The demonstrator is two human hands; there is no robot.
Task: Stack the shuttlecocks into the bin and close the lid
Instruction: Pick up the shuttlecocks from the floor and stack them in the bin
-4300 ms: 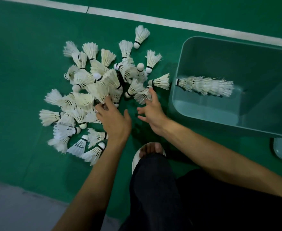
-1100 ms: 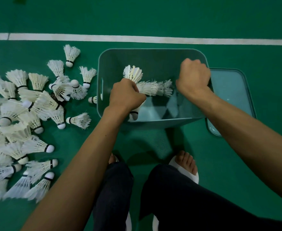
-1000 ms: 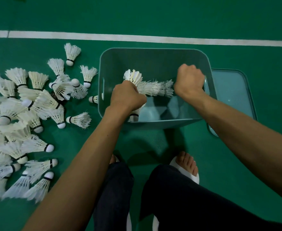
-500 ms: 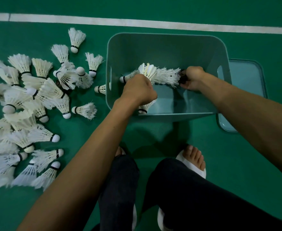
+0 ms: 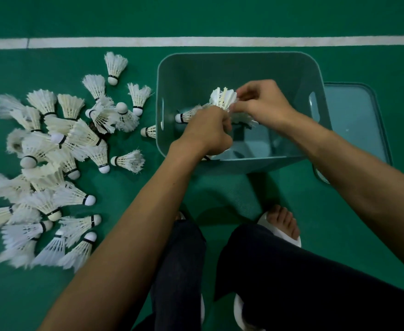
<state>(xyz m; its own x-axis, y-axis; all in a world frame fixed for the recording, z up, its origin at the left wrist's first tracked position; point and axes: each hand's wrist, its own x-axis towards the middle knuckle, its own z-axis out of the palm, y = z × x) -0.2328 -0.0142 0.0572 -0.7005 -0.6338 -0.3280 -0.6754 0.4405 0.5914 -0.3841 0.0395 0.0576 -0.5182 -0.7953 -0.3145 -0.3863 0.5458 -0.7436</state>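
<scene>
Over the open bin (image 5: 220,68), the left hand (image 5: 205,132) is curled round a stack of shuttlecocks (image 5: 223,99). Its long axis is held steeply, with the feathers pointed up and away and the cork end pointed down towards the person, mostly hidden under the fist. The feather rim of that stack is pinched by the thumb and fingertips of the right hand (image 5: 260,103). Beneath both hands, a nested row (image 5: 186,114) is laid inside the bin, its long axis set left to right, with the cork pointed at the left wall and the feathers spread rightward. The lid (image 5: 353,120) is laid on the floor (image 5: 220,15) just beside the bin's right wall. Loose shuttlecocks (image 5: 53,151) are scattered on the floor to the left, pointed every way, one being tucked just beside the bin's left wall. A white line (image 5: 220,41) is painted beyond the bin. White slippers (image 5: 293,238) are worn at the near side.
</scene>
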